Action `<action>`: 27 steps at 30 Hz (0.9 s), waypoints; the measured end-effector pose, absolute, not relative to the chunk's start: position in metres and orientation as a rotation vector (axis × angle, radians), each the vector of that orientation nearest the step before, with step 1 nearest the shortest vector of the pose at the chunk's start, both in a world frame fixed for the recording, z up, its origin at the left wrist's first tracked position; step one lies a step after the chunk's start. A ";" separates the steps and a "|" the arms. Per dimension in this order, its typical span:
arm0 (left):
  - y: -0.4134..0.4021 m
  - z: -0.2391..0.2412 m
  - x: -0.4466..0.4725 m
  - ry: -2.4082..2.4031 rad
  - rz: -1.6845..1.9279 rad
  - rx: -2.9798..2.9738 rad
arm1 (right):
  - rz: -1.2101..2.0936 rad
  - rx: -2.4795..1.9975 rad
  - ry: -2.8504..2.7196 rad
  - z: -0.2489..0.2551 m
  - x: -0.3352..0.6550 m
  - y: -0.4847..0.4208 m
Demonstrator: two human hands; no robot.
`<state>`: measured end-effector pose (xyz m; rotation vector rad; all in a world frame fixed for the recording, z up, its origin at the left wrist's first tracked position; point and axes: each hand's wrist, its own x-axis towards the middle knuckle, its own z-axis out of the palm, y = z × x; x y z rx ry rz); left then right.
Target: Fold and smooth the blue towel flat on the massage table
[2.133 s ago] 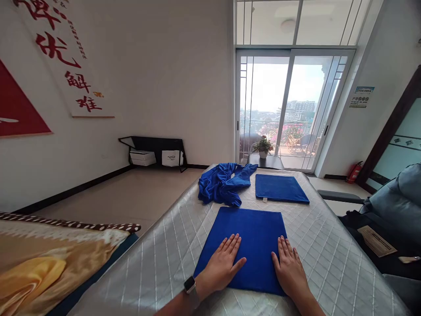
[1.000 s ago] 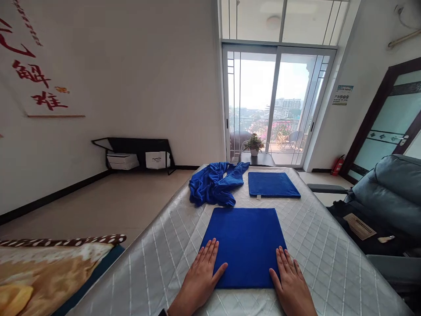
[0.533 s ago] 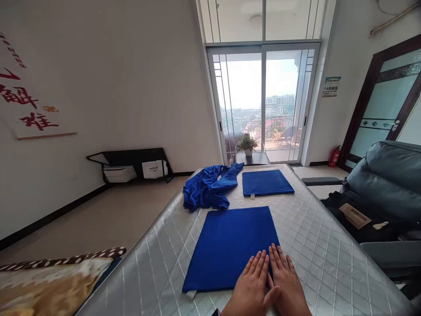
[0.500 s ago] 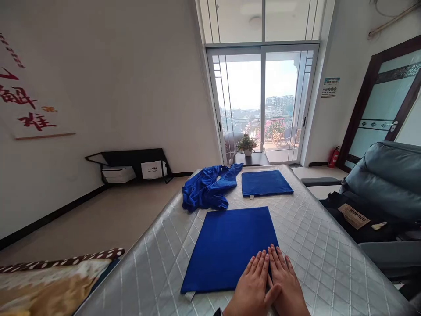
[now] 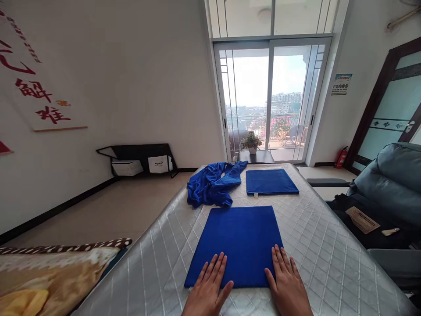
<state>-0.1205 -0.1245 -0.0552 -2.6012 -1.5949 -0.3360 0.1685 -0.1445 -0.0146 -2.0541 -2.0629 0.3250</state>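
Through the head view, my only one, I see the folded blue cloth (image 5: 243, 241) lying flat ahead of and between the two hands, its near edge running crosswise beneath them. It looks close to square, so I cannot make out a long axis. I have the left hand (image 5: 210, 285) resting over its near left part and the right hand (image 5: 287, 283) over its near right corner, pointing ahead and partly off the side. Neither is clearly nearer: both seem to touch it, well apart from each other, palms down, fingers stretched out, clamped on nothing. Just beyond lie a crumpled blue cloth (image 5: 213, 184) to the left and a second folded cloth (image 5: 271, 181), with a pale tag (image 5: 255, 195), to the right. All this lies on a silvery quilted cover (image 5: 315, 250). Around it I see a sliding glass door (image 5: 270, 101) ahead, a potted plant (image 5: 252, 142) before it, a dark armchair (image 5: 388, 175) to the right and a patterned blanket (image 5: 75, 265) to the left
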 end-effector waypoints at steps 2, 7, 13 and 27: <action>-0.125 -0.058 -0.142 -1.748 -0.321 -2.542 | 0.304 -2.065 -2.066 -0.016 0.169 -0.144; -0.132 -0.069 -0.171 -1.925 -0.389 -2.448 | 0.254 -2.119 -2.108 -0.015 0.169 -0.145; -0.143 -0.058 -0.164 -2.032 -0.538 -2.361 | 0.212 -2.146 -2.135 -0.015 0.169 -0.144; -0.150 -0.041 -0.157 -2.114 -0.771 -2.199 | 0.077 -2.182 -2.249 -0.007 0.186 -0.129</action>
